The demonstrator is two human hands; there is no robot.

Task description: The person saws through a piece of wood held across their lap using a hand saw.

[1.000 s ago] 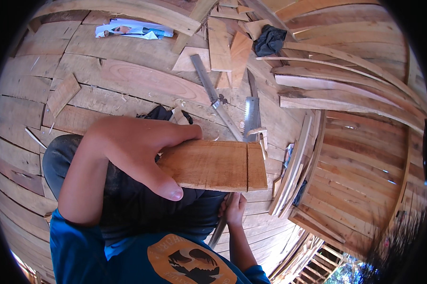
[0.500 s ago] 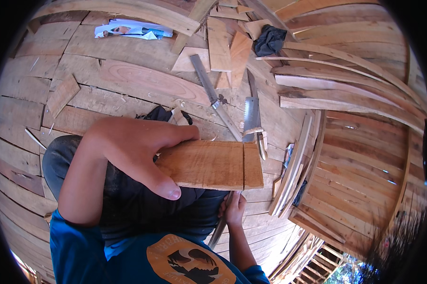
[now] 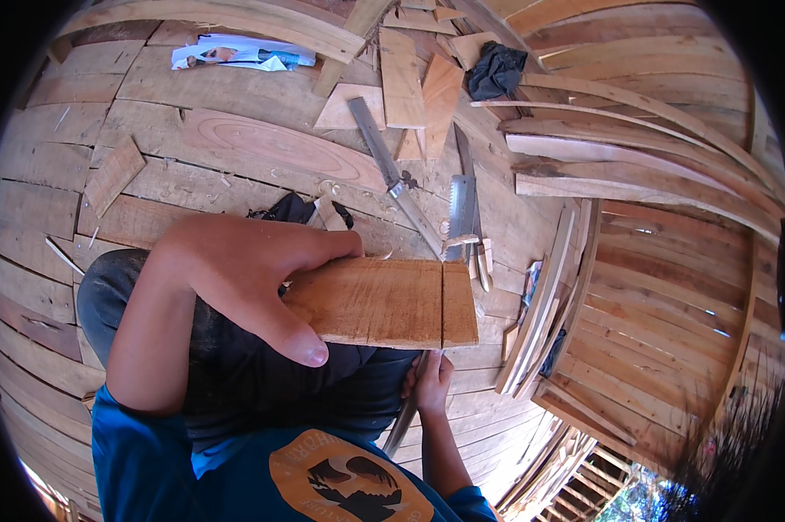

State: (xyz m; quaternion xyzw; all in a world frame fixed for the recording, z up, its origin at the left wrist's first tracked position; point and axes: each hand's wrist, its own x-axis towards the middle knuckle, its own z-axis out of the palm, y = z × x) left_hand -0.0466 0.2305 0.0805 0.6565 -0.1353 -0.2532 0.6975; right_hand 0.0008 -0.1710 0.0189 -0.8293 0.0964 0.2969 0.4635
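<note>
My left hand (image 3: pixel 249 270) lies over a flat brown wooden board (image 3: pixel 366 300) above my lap, thumb on the near side and fingers toward the far edge. A dark straight line (image 3: pixel 442 304) crosses the board near its right end. Just below that line, my right hand (image 3: pixel 429 383) is closed round a long grey-brown handle (image 3: pixel 401 431); the rest of that tool is hidden or hard to make out. Past the board's far edge shows a toothed saw blade (image 3: pixel 462 204); whether it joins the handle I cannot tell.
On the plank floor beyond lie a handsaw (image 3: pixel 375 143), a long dark blade (image 3: pixel 464 148), wood offcuts (image 3: pixel 401 78) and a black crumpled bag (image 3: pixel 495 71). Long boards (image 3: pixel 619 183) are stacked at right. A white packet (image 3: pixel 240 56) lies at the far left.
The board has shifted very slightly left, with my left hand still on it. My right hand stays in nearly the same place.
</note>
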